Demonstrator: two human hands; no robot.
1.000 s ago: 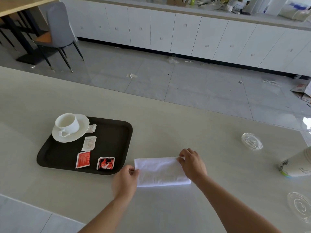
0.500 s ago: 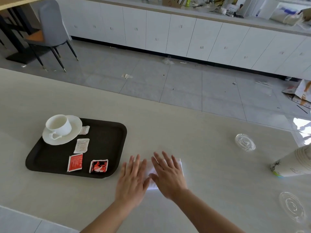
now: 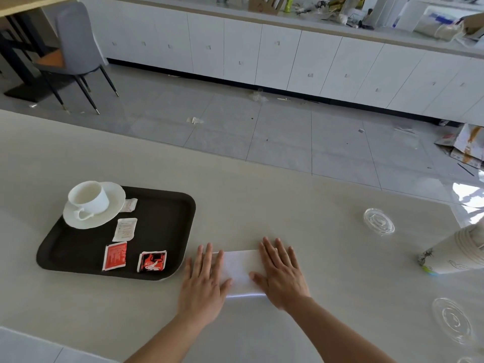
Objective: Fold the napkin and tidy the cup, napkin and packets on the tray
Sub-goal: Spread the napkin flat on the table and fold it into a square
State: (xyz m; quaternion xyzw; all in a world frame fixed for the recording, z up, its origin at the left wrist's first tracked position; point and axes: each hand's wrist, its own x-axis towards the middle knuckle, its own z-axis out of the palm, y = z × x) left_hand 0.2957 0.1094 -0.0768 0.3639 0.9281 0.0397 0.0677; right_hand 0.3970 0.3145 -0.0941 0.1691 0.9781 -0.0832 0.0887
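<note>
Both hands lie flat on the folded white napkin (image 3: 241,272), palms down and fingers spread, pressing it against the pale desk (image 3: 262,205). The left hand (image 3: 203,280) covers the napkin's left end and the right hand (image 3: 281,271) its right end, so only a middle strip of cloth and a bit of the near edge show between them. Neither grip is clamped on anything: the fingers are stretched out and apart, resting on top of the cloth rather than pinching it.

The napkin sits on the desk just beside the near right corner of the dark tray (image 3: 167,213), not on it. On the tray's far left corner stands a white cup (image 3: 89,196) on a white saucer (image 3: 115,205) (the cup's handle points toward the person). Four packets lie on the tray: a small white one (image 3: 129,205) tucked against the saucer's rim, another white packet (image 3: 125,229) nearer, then a red packet (image 3: 115,255) and a red-and-black packet (image 3: 152,261) side by side along the near edge.

Off to the right on the desk are a clear plastic lid (image 3: 378,221), a stack of paper cups (image 3: 455,255) lying on its side, and a second clear lid (image 3: 451,319) close to the near right edge.
</note>
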